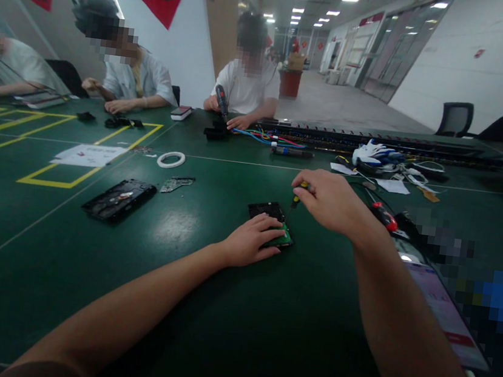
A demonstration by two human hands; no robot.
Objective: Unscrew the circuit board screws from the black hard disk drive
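A small black device with a green circuit board (285, 239) lies on the green table (200, 304). My left hand (252, 240) rests on it, fingers spread over the board and holding nothing. Above its right side, my right hand (319, 197) is closed on a small yellow and black screwdriver (296, 201). The screwdriver stands nearly upright, its thin shaft pointing down at the board's edge. Whether the tip touches a screw is too small to tell.
Left lie a black casing (119, 199), a thin circuit piece (177, 185) and a white ring (171, 160). On the right are a red screwdriver (384, 216), gloves (377, 155) and a tablet (445, 310). Across the table, a person (248, 84) holds a power tool (221, 100).
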